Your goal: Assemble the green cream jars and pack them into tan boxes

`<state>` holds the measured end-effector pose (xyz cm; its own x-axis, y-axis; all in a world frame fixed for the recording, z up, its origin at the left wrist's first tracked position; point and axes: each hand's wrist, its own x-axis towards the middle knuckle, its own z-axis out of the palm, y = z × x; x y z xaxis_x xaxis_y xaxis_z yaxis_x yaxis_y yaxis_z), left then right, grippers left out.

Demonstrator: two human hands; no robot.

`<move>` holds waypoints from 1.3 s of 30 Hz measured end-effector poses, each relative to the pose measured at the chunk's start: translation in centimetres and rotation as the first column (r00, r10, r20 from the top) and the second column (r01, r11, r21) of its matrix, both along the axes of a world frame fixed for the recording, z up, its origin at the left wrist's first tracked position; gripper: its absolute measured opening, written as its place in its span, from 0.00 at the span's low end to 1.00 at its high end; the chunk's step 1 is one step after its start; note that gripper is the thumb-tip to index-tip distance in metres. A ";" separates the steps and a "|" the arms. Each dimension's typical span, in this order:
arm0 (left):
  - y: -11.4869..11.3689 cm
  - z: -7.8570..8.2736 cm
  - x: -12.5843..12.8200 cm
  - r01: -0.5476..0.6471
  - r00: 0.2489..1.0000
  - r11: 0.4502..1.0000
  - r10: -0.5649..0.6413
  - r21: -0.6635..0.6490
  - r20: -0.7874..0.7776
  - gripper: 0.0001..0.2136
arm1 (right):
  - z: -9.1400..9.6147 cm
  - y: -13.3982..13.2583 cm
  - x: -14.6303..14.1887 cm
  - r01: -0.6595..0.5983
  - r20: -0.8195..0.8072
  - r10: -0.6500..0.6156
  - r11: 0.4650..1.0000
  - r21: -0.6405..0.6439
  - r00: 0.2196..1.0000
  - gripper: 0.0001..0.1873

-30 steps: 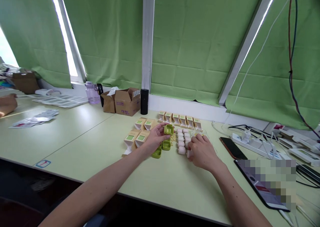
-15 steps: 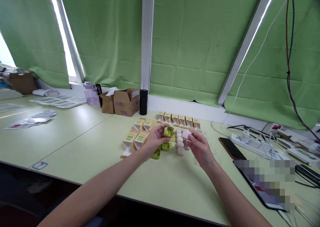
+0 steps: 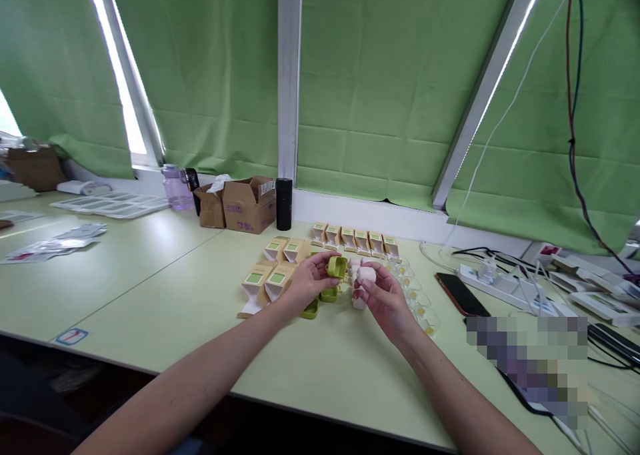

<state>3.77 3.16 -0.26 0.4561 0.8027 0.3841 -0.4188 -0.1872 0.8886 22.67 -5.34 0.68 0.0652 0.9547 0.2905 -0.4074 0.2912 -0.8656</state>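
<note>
Between the fingertips of my left hand is a small, rounded green case, its hollow side turned to the right. My right hand pinches a pale pink rounded case just to the right of it; the two pieces are apart. Below and behind that hand, more pale pink pieces stand in a row, partly covered. More green cases lie under my left hand. Small yellow parts between the rows are mostly hidden.
Small open cartons stand left of my hands, with a row of cartons behind. Clear plastic pieces with yellow spots lie right. Farther right are a phone and power strip. A black cylinder stands near cardboard boxes.
My right hand has moved slightly left and down and turned the pale pink case. My left hand still holds the green case. The view has shifted slightly.
</note>
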 end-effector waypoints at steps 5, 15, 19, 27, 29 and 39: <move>-0.3 0.2 -0.1 0.023 1.000 1.000 -0.023 -0.010 -0.014 0.30 | -0.1 0.4 -0.1 0.018 0.009 -0.018 1.000 -0.025 1.000 0.24; -0.8 0.6 -0.1 -0.056 0.984 0.995 0.070 0.086 -0.166 0.27 | -0.4 1.0 0.5 0.034 0.051 -0.031 0.998 -0.057 0.998 0.28; -1.0 0.7 0.1 -0.115 0.962 0.975 0.157 0.188 -0.225 0.26 | -0.6 1.1 0.3 0.101 0.122 -0.096 0.994 -0.038 0.988 0.29; -1.6 0.5 0.3 -0.149 0.932 0.944 0.234 0.295 -0.278 0.24 | -0.4 0.9 0.0 0.143 0.321 -0.138 0.990 0.009 0.937 0.29; -1.8 0.6 0.3 -0.145 0.931 0.942 0.233 0.302 -0.280 0.25 | -0.3 0.8 -0.1 0.146 0.340 -0.138 0.989 0.003 0.930 0.30; -2.1 0.9 0.2 -0.148 0.912 0.921 0.268 0.361 -0.310 0.25 | -0.2 0.7 0.0 0.116 0.363 -0.106 0.993 -0.007 0.926 0.27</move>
<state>4.00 1.05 0.63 0.4440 0.7529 0.4859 -0.0141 -0.5363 0.8439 22.63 -4.65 0.49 0.0669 0.9553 0.2881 -0.0314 0.2906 -0.9563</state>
